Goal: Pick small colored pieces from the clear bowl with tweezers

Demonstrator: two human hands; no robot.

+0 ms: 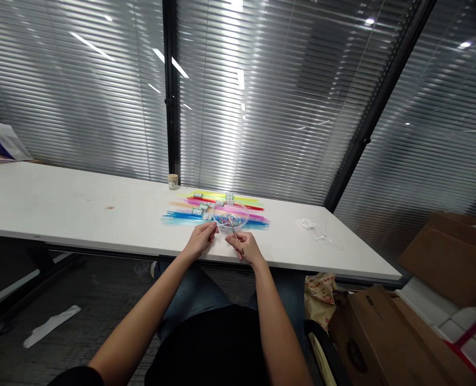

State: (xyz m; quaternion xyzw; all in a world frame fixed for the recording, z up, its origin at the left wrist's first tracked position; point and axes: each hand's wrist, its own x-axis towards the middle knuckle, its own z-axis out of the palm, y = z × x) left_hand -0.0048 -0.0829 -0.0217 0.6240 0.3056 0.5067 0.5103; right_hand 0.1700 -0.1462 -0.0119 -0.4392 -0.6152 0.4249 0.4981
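Observation:
My left hand (200,239) is closed, pinching one end of a thin pale straw (222,224) that reaches over a clear round bowl (247,210). Small multicoloured pieces (226,219) lie inside the bowl. My right hand (246,246) is closed around slim metal scissors (235,234), whose blades point up and away over the bowl near the straw. Behind and around the bowl lie bundles of coloured straws: yellow (211,193), red (254,207), pink (189,202) and blue (175,215), several with printed labels.
A small lidded jar (173,182) stands at the white table's (80,198) back edge. Crumpled clear plastic (328,240) and a white scrap (306,223) lie to the right. Cardboard boxes (376,332) and a paper bag (320,297) sit right of my legs. Blinds hang behind.

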